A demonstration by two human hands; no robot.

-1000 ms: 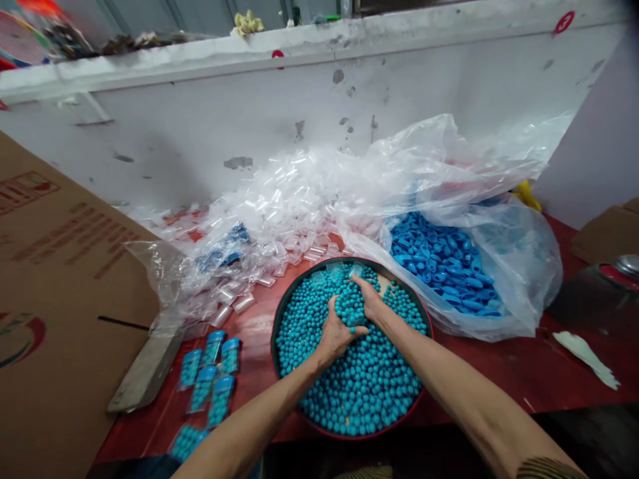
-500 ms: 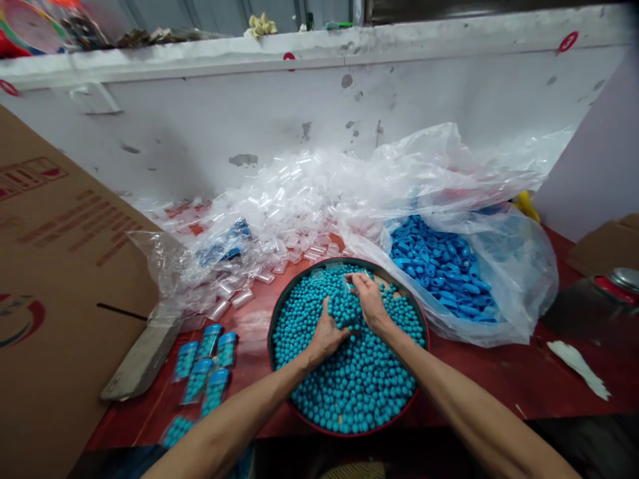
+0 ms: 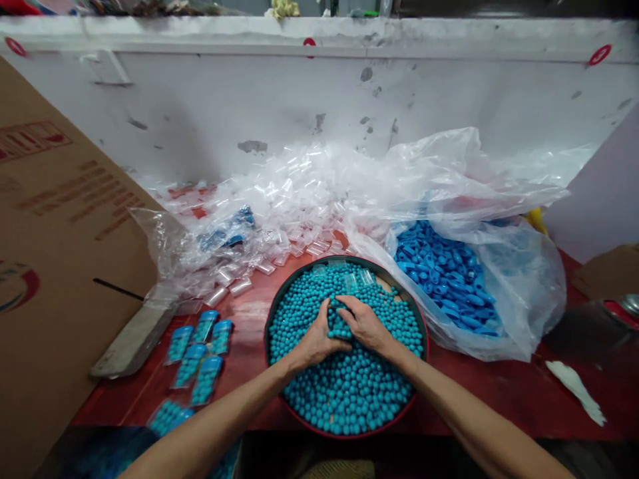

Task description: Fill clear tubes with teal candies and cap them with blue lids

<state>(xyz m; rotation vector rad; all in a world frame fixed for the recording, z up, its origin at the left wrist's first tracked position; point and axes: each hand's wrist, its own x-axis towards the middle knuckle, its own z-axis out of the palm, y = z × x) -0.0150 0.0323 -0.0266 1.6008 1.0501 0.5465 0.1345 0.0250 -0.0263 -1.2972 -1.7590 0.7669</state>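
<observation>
Turquoise beads (image 3: 349, 399) fill a round, dark-walled tray with a red rim (image 3: 266, 346). Over its middle, my left hand (image 3: 319, 338) curves its thumb and fingers around a raised cluster of beads, which seems to sit in a small clear container (image 3: 339, 327). My right hand (image 3: 368, 326) meets it from the right, fingers bent at the cluster's top; what lies in its fingertips is too small to make out. Small clear plastic containers (image 3: 351, 283) lie on the beads near the tray's far edge.
Bead-filled containers with blue caps (image 3: 190, 364) lie left of the tray. Behind are heaped clear containers (image 3: 294, 199). A plastic bag (image 3: 534, 286) of blue caps (image 3: 444, 273) stands right. A carton (image 3: 60, 253) and a grey block (image 3: 134, 339) border the left side.
My right hand has drawn back from the clear containers at the tray's far side toward my left hand. Both hands are now closer together around the bead cluster. The camera view has shifted slightly.
</observation>
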